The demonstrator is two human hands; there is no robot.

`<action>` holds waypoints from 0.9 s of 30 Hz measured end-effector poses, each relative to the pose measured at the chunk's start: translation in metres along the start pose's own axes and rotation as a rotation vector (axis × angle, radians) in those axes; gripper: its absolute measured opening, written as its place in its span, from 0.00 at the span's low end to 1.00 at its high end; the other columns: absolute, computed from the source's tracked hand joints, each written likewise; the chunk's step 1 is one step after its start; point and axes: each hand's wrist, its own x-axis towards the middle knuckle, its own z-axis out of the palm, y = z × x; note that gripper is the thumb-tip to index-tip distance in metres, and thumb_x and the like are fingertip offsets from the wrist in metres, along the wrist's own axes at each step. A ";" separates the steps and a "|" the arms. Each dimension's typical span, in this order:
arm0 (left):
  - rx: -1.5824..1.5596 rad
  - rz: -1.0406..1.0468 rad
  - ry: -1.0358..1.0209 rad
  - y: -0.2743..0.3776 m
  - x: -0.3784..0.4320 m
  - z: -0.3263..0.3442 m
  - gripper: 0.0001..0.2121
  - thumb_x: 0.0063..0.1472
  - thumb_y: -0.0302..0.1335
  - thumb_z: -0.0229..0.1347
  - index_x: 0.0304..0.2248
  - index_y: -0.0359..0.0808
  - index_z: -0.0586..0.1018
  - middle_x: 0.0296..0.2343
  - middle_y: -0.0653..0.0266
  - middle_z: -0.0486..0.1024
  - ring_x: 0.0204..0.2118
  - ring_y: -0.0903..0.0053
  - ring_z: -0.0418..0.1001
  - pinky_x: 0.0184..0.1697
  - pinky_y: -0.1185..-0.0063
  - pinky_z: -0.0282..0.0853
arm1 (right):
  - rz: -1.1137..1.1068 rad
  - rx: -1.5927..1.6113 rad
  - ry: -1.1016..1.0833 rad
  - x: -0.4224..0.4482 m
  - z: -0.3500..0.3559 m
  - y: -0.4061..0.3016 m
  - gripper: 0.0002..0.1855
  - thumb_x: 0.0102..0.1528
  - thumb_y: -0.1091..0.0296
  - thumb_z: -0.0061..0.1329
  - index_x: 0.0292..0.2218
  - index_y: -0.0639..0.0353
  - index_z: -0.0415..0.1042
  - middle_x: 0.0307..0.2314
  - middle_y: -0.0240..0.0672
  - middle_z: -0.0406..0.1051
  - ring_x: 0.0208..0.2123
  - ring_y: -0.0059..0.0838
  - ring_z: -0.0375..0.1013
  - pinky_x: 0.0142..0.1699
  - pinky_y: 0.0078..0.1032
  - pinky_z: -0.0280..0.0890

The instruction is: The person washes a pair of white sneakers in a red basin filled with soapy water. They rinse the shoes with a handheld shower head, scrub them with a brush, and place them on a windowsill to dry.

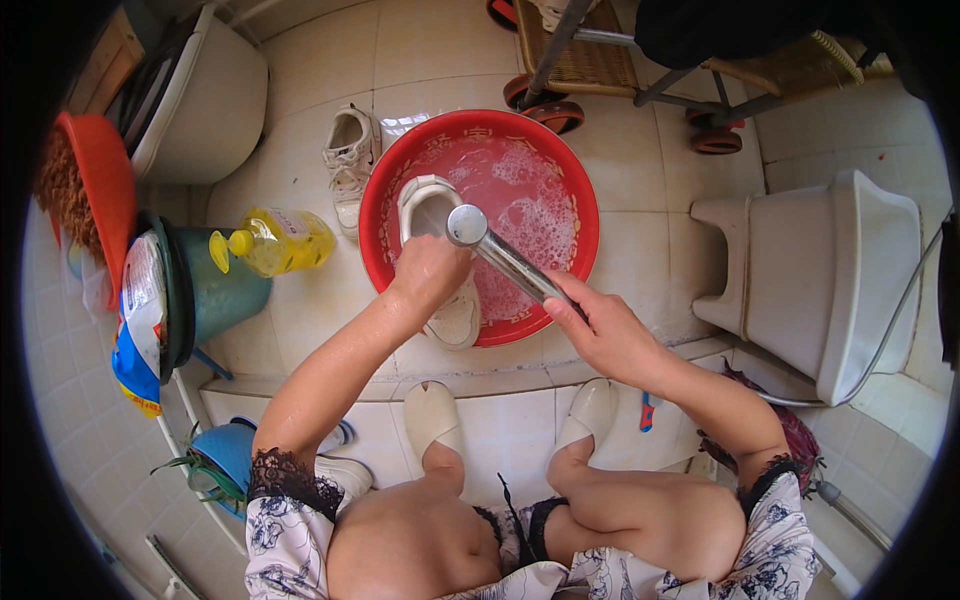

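My right hand (596,322) is closed around the handle of a chrome shower head (467,225), which points over a white sneaker (457,319). Fine water spray shows near its head. The sneaker lies over the left part of a red plastic basin (589,225) that holds pinkish, foamy water. My left hand (433,271), wet and with curled fingers, is at the middle of that sneaker; its fingertips are hidden, so its hold cannot be told. Left of the basin a second white sneaker (348,169) lies on the tiled floor.
A yellow liquid soap bottle (289,241) lies left of the basin, beside a green bucket (225,270). A wheeled metal cart (581,67) stands behind. At right are a white pedestal basin (795,270) and the hose (892,345). A raised tiled edge (495,381) runs before my slippered feet.
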 end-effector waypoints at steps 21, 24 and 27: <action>-0.018 0.048 -0.086 0.010 -0.017 0.003 0.13 0.53 0.37 0.54 0.22 0.35 0.76 0.18 0.54 0.74 0.21 0.60 0.75 0.25 0.67 0.70 | 0.014 -0.025 0.029 0.004 0.004 0.003 0.20 0.61 0.58 0.37 0.51 0.55 0.60 0.25 0.47 0.69 0.27 0.47 0.70 0.34 0.34 0.64; -0.117 -0.057 -0.020 0.005 -0.002 -0.009 0.13 0.52 0.37 0.55 0.21 0.33 0.76 0.18 0.52 0.74 0.21 0.58 0.74 0.26 0.66 0.70 | -0.003 -0.010 0.019 0.005 0.004 0.002 0.20 0.61 0.57 0.37 0.51 0.55 0.60 0.25 0.46 0.69 0.27 0.47 0.70 0.34 0.34 0.64; -0.106 -0.111 -0.108 -0.002 -0.001 -0.009 0.15 0.51 0.38 0.56 0.20 0.32 0.77 0.20 0.50 0.74 0.23 0.58 0.74 0.28 0.66 0.70 | 0.027 -0.016 0.011 0.004 0.002 0.000 0.20 0.61 0.58 0.37 0.51 0.55 0.60 0.25 0.47 0.69 0.27 0.46 0.70 0.34 0.33 0.64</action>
